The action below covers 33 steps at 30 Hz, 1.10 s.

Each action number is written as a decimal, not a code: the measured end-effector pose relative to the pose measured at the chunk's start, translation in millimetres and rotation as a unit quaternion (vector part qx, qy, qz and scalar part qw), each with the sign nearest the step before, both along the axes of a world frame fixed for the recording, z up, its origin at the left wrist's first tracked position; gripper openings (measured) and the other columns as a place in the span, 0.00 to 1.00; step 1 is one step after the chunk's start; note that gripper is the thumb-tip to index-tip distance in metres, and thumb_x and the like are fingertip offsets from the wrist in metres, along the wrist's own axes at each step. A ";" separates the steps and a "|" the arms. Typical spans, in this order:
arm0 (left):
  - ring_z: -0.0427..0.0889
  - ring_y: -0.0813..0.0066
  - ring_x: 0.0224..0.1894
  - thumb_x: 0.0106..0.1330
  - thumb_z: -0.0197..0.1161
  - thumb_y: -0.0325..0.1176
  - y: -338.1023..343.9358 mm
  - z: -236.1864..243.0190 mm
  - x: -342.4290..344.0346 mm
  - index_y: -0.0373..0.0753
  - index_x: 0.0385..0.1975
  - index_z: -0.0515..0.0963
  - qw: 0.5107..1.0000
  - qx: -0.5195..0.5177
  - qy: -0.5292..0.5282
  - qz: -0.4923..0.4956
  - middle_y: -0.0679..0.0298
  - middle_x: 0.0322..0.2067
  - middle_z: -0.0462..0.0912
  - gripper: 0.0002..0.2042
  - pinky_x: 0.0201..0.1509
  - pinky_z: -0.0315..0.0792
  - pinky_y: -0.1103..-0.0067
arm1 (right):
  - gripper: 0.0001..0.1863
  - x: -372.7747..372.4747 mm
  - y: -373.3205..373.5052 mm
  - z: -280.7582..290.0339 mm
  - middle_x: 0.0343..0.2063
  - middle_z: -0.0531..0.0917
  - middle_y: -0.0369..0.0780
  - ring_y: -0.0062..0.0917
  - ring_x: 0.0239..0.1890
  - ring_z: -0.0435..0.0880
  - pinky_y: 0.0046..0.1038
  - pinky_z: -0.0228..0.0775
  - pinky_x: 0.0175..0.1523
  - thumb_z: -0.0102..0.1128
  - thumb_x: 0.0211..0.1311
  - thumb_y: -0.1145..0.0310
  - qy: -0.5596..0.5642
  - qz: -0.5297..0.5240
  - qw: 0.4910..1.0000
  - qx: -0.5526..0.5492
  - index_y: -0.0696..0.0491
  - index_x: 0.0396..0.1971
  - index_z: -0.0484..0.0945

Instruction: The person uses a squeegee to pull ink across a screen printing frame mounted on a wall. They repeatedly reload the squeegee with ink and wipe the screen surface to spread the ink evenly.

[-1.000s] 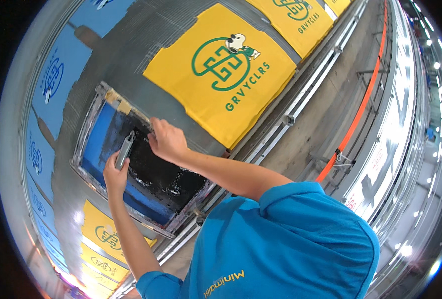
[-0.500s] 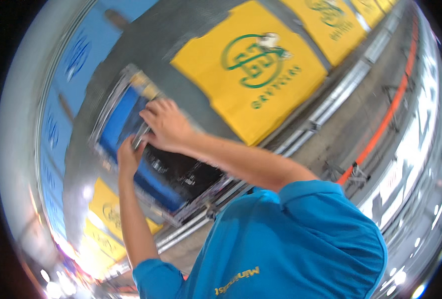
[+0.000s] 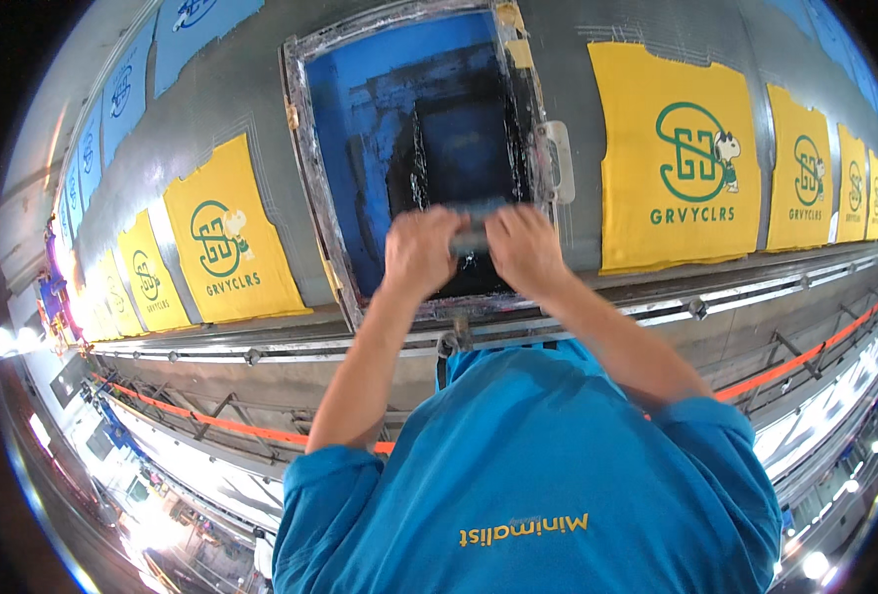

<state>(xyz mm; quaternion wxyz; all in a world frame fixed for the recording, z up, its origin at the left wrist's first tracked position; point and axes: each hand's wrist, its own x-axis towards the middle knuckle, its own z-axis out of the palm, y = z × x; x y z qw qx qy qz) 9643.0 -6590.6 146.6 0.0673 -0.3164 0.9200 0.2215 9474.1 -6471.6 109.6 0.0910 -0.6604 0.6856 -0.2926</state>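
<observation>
A screen-printing frame lies on the long grey table in front of me, with blue mesh inside its tape-covered rim. Black ink covers much of the mesh, in two thick ridges along a darker band. Near the frame's close end, both hands grip a squeegee, blurred and partly hidden by fingers. My left hand is closed around its left part, and my right hand is closed around its right part. The squeegee's lower edge is hard to make out.
Printed yellow fabric pieces lie left and right of the frame; blue fabric pieces lie across the table. A pale handle sticks out at the frame's right side. A metal rail runs along the near edge, above an orange bar.
My view has turned and levelled, so the frame now stands upright ahead. My hands, formerly close together at a slant over the frame, are now side by side at its near end.
</observation>
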 end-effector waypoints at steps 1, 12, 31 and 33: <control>0.87 0.58 0.55 0.40 0.79 0.25 12.9 5.0 6.9 0.47 0.52 0.87 0.999 0.045 -0.012 0.001 0.63 0.51 0.88 0.31 0.62 0.78 0.63 | 0.05 6.9 12.2 3.4 0.34 0.80 0.42 0.38 0.41 0.84 0.41 0.76 0.48 0.61 0.59 0.71 -0.014 -0.004 0.999 -0.043 0.53 0.35 0.79; 0.90 0.49 0.43 0.64 0.76 0.48 -155.0 12.4 -87.9 0.47 0.44 0.89 0.999 0.020 -0.021 0.025 0.56 0.35 0.91 0.15 0.49 0.81 0.58 | 0.13 -92.1 -150.8 21.9 0.39 0.86 0.43 0.47 0.46 0.87 0.48 0.79 0.51 0.74 0.63 0.63 0.026 -0.014 0.996 0.087 0.52 0.39 0.80; 0.89 0.50 0.49 0.64 0.75 0.50 -68.3 27.4 -32.0 0.53 0.50 0.90 0.991 0.114 -0.067 -0.018 0.55 0.42 0.91 0.18 0.53 0.82 0.59 | 0.17 -93.2 -46.7 -11.9 0.41 0.89 0.45 0.44 0.46 0.88 0.43 0.79 0.53 0.73 0.68 0.59 -0.103 -0.252 0.960 -0.067 0.55 0.50 0.86; 0.89 0.50 0.49 0.63 0.76 0.47 -98.8 29.6 -52.5 0.52 0.50 0.89 0.994 0.103 -0.037 -0.001 0.56 0.43 0.91 0.17 0.54 0.81 0.59 | 0.16 -95.1 -61.8 -28.2 0.40 0.90 0.46 0.44 0.46 0.89 0.43 0.80 0.54 0.69 0.71 0.61 -0.138 -0.380 0.915 0.008 0.54 0.52 0.87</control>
